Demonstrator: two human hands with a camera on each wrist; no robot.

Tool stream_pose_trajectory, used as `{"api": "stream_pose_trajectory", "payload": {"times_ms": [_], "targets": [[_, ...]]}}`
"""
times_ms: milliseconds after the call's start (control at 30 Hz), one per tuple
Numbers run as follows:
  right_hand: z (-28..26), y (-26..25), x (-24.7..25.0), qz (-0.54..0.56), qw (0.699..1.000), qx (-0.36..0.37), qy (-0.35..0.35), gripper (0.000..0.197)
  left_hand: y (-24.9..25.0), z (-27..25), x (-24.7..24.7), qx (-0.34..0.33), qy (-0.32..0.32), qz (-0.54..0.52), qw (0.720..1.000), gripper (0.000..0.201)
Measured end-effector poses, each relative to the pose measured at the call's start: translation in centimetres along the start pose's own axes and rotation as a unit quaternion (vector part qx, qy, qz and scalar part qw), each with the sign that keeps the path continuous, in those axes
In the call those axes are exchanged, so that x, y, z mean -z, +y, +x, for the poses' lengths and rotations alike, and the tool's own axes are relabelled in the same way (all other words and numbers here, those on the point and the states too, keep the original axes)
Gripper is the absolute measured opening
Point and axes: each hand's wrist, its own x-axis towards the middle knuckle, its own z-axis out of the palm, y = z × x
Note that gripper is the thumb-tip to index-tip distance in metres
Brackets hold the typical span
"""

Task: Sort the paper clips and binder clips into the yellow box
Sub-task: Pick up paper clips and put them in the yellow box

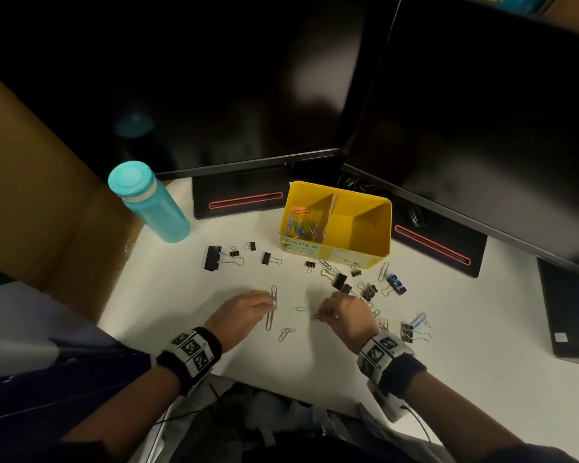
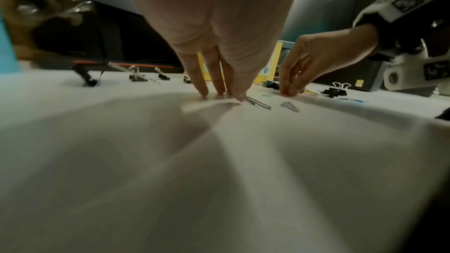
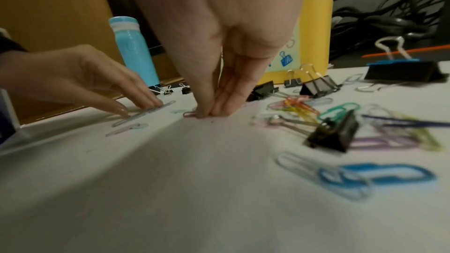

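Long silver clip (image 1: 271, 307) lies flat on the desk (image 1: 188, 295), thin wire loops, long axis running toward and away from the person. Left hand (image 1: 244, 312) presses straight, close-set fingers (image 3: 146, 103) on it. Right hand (image 1: 346, 315) pinches a small pink clip (image 3: 189, 113) at the desk surface. Yellow box (image 1: 378, 228) stands beyond; left compartment holds coloured clips.

Right hand (image 3: 219, 49) centre, fingertips (image 3: 207, 111) down on desk (image 3: 194, 189), pinching pink clip (image 3: 189, 114). Left hand (image 3: 80, 76) at left, straight fingers on long clip (image 3: 146, 113). Yellow box (image 3: 314, 32) behind, teal bottle (image 3: 136, 51) toward far left edge. Binder clip (image 3: 333, 134) among coloured clips at right; blue clip (image 3: 389, 173) nearest.
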Motion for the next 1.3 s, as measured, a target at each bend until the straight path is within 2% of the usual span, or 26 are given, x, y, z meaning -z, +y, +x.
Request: {"api": "stream_pose_trajectory", "payload": {"times_ms": [67, 133, 233, 333, 367, 433, 500, 567, 700, 800, 900, 1000, 1133, 1300], "targets": [[0.7, -0.6, -0.5, 0.015, 0.999, 0.01, 0.032, 0.009, 0.3, -0.4, -0.1, 0.078, 0.022, -0.058, 0.995, 0.055], [1.5, -1.2, -1.1, 0.022, 0.998, 0.028, 0.043, 0.008, 0.4, -0.2, 0.0, 0.123, 0.016, -0.054, 0.991, 0.066], [2.0, -2.1, -1.8, 0.038, 0.996, 0.065, 0.048, 0.009, 0.5, 0.5, 0.2, 0.1, -0.033, 0.008, 0.994, 0.059], [1.4, -2.4, -2.0, 0.063, 0.991, 0.114, 0.026, 0.013, 0.4, 0.5, 0.5, 0.115, -0.046, -0.029, 0.992, 0.057], [1.2, -2.3, -2.0, 0.064, 0.99, 0.122, 0.006, 0.023, 0.4, 0.3, 0.6, 0.125, -0.05, -0.04, 0.99, 0.064], [0.9, -2.1, -2.0, 0.053, 0.992, 0.109, -0.038, 0.058, 0.3, -0.5, 0.5, 0.145, -0.047, -0.046, 0.987, 0.08], [0.8, -2.1, -2.3, 0.038, 0.993, 0.098, -0.054, 0.075, 0.7, -0.9, 0.0, 0.174, -0.029, -0.054, 0.983, 0.08], [0.8, -2.5, -2.6, 0.022, 0.993, 0.101, -0.049, 0.067, 1.0, -0.9, -0.6, 0.208, 0.007, -0.085, 0.974, 0.062], [0.9, -2.8, -3.1, 0.052, 0.992, 0.119, -0.006, 0.03, 0.8, -0.3, -1.3, 0.213, 0.062, -0.119, 0.968, 0.021], [0.9, -2.3, -3.7, 0.029, 0.984, 0.17, 0.045, 0.02, 0.7, 0.2, -1.2, 0.214, 0.07, -0.108, 0.968, 0.005], [1.0, -2.1, -4.0, -0.049, 0.967, 0.232, 0.089, 0.013, 1.0, 0.9, -0.7, 0.207, 0.079, -0.078, 0.972, 0.007], [1.4, -1.3, -3.8, -0.123, 0.953, 0.254, 0.115, 0.022, 1.0, 1.2, -0.6, 0.177, 0.063, -0.053, 0.981, 0.011], [1.5, -0.7, -2.9, -0.112, 0.963, 0.209, 0.13, 0.025, 0.9, 1.5, -0.6, 0.184, 0.031, -0.049, 0.981, 0.009], [4.1, -2.7, 2.2, -0.067, 0.959, 0.148, 0.233, 0.017, 0.9, 1.5, -0.7, 0.163, 0.037, -0.041, 0.985, 0.014]]}}
